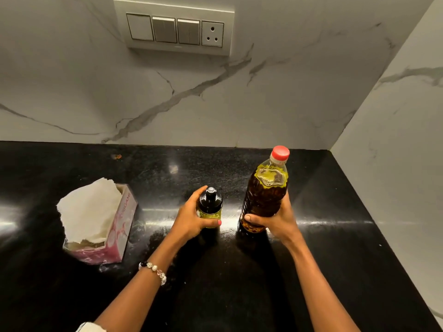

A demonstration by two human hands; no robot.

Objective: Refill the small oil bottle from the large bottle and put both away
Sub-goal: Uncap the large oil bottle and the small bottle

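Note:
A small oil bottle (210,207) with a black dispenser cap stands upright on the black countertop (335,248), near the middle. My left hand (191,219) grips it from the left, thumb across its front. To its right stands the large oil bottle (265,192), upright, with a red cap screwed on and dark golden oil inside. My right hand (278,221) grips its lower part, thumb on the front. Both bottle bases are partly hidden by my hands.
A pink tissue box (107,226) with white tissue sticking out lies at the left. Marble walls close the counter at the back and right. A switch panel (176,29) with a socket is on the back wall.

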